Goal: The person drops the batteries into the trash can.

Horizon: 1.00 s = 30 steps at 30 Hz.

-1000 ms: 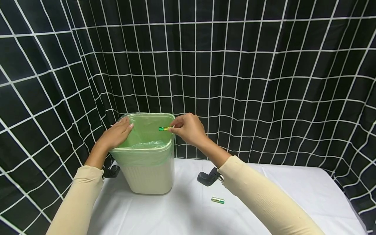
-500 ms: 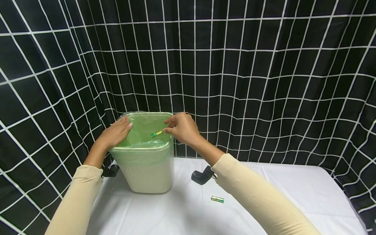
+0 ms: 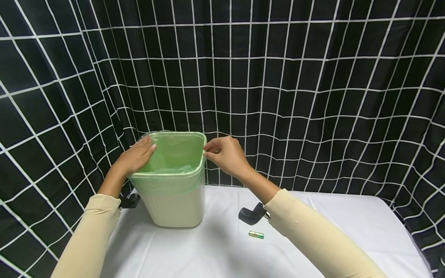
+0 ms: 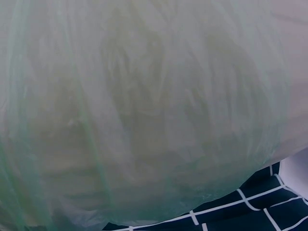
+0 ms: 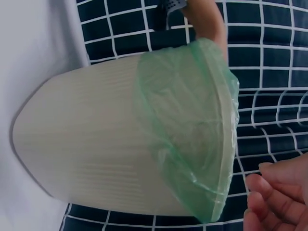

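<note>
A cream trash bin (image 3: 179, 214) with a green plastic bag (image 3: 167, 188) folded over its rim stands at the left. My left hand (image 3: 136, 155) rests on the bin's left rim with its fingers fairly straight. Close by the right rim is my right hand (image 3: 227, 156). In the right wrist view its fingers (image 5: 260, 185) are loosely bent, with no object between them. On the white cloth to the right of the bin lies a green and gold battery (image 3: 256, 234). The bin's bottom is hidden in the head view. The bag's side (image 4: 149, 101) fills most of the left wrist view.
A white cloth (image 3: 222, 255) covers the table. Black curtains (image 3: 278, 96) with a white grid close it in at the back and sides. A dark wrist camera mount (image 3: 252, 215) hangs under the right sleeve, and another (image 3: 130, 201) sits at the left wrist.
My right hand reached inward over the bin and let go of a battery, which is out of sight now. It has since drawn back right to the rim. My left hand stayed put.
</note>
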Motion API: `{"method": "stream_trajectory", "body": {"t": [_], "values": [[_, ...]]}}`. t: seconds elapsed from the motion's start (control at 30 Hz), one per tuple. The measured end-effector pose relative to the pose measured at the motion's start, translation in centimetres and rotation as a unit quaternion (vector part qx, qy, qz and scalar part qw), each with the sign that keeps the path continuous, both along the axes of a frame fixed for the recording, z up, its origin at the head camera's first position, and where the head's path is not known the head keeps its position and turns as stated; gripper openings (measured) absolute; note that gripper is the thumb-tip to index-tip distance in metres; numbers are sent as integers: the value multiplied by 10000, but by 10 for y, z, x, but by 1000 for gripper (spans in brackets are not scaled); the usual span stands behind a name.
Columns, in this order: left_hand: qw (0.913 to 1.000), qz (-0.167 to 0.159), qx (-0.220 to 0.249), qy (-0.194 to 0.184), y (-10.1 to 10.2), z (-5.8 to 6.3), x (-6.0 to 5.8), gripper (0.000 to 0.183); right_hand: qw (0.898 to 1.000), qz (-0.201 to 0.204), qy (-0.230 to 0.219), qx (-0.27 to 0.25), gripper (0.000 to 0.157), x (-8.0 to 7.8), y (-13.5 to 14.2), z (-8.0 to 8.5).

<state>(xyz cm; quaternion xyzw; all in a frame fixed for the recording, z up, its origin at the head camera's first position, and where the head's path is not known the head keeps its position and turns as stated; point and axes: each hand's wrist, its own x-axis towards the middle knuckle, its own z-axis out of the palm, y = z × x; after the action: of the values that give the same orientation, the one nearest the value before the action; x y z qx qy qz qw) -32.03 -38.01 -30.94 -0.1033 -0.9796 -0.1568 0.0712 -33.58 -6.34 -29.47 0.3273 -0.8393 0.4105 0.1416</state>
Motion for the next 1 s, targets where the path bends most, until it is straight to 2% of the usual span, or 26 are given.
{"method": "stream_trajectory", "body": {"t": [0.57,1.0], "values": [[10000,-20,-23,29,0,-1,-1,65,9996,94,-12,-254,10,22,44,-28],[10000,-37,-14,68,2,0,1,63,9992,-180,-288,-213,10,32,76,-59]]}}
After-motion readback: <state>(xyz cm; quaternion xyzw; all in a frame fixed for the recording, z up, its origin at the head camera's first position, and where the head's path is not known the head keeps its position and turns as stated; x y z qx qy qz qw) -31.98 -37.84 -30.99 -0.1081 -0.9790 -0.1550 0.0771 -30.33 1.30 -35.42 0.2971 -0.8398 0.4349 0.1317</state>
